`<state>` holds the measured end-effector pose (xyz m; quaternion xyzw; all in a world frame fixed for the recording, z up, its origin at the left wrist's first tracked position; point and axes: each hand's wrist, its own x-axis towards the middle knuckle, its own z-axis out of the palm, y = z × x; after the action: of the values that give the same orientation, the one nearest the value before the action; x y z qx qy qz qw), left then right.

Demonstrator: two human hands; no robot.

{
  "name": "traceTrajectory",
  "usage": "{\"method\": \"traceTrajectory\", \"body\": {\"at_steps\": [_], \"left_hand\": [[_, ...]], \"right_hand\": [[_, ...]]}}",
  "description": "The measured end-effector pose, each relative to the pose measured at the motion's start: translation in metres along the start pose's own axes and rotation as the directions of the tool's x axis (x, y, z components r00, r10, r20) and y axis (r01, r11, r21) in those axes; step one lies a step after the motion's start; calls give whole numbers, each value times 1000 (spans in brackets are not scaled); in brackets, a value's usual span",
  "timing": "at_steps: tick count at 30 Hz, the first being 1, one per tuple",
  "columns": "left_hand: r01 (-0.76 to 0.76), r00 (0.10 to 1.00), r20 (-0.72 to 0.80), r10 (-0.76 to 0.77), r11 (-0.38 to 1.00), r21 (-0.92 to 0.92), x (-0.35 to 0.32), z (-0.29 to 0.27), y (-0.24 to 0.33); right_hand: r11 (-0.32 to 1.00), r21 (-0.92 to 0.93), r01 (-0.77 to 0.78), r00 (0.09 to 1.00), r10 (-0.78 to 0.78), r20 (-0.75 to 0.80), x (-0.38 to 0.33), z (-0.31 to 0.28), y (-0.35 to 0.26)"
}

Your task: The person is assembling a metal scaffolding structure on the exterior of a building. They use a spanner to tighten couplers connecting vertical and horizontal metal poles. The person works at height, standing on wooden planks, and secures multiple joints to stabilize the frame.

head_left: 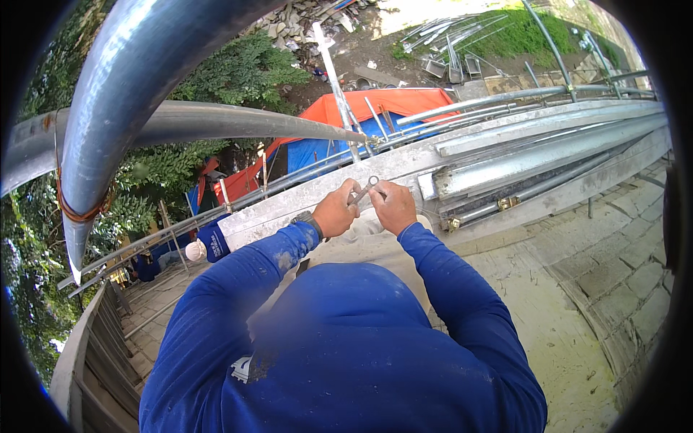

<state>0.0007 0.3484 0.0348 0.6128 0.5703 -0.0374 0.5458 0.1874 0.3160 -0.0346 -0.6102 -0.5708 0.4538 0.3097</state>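
Observation:
A small metal wrench (364,190) is held in front of my body, its ring end pointing up and away. My left hand (335,210), with a dark watch on its wrist, is closed on the lower end of the wrench. The fingers of my right hand (396,208) pinch it near the ring end. Below both hands are my light, dusty trousers (368,249). Just beyond them runs a pale plank (289,209). Part of the wrench is hidden behind my fingers.
Metal channels (548,166) and a thin pipe with clamps (509,203) lie along the planks at right. Large steel pipes (137,79) cross overhead at left. A co-worker in blue with a pale cap (195,250) is at left. Below are orange-and-blue tarps (346,108) and ground.

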Motion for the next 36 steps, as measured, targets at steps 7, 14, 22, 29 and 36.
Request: {"method": "traceTrajectory", "body": {"at_steps": [7,14,22,29,36], "left_hand": [[-91,993,-79,92,996,23,-13,-6,-1],[-162,975,-172,144,982,-96,-47,-12,-15],[-110,966,-257,35,952,-286,-88,-6,-33],[-208,922,-388,-13,828,-521,-102,19,-63],[-410,852,-523,13,637,-653,-110,40,-71]], "right_hand": [[982,-72,175,974,-162,158,15,-19,-13],[955,-84,283,937,-257,237,37,-32,-31],[784,-107,612,729,-506,460,27,-15,-97],[849,-19,529,744,-452,491,45,-9,-103],[866,64,495,676,-431,598,46,-5,-127]]}}
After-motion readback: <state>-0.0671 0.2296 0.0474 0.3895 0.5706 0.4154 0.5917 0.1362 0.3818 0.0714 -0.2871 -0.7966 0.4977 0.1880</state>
